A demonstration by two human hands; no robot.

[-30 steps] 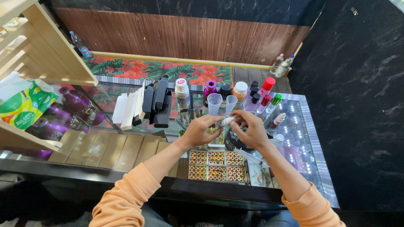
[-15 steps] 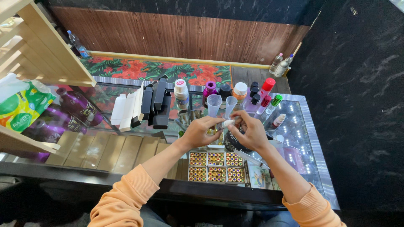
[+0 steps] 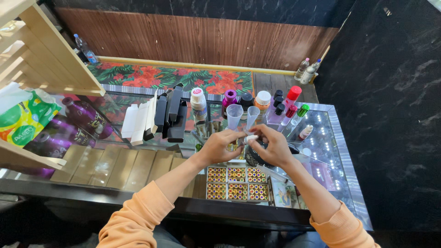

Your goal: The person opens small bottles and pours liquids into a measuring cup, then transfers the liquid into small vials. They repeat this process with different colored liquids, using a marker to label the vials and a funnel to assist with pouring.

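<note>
My left hand [image 3: 220, 146] and my right hand [image 3: 272, 146] meet over a glass counter [image 3: 330, 151]. Between their fingertips they pinch one small white object [image 3: 250, 138], perhaps a cap or tiny bottle; most of it is hidden by the fingers. Both arms wear orange sleeves. Just behind the hands stand two clear plastic measuring cups [image 3: 234, 115]. Trays of small round gold-capped items [image 3: 236, 183] lie under the glass below my hands.
A row of bottles with white, purple, red and green caps [image 3: 275, 103] lines the back of the counter. White and black boxes [image 3: 156, 115] stand at the left. Wooden shelves [image 3: 50, 59] rise at far left, with purple bottles [image 3: 82, 117] below.
My hands have stayed together on the small white object, with only slight finger movement. Nothing else has shifted.
</note>
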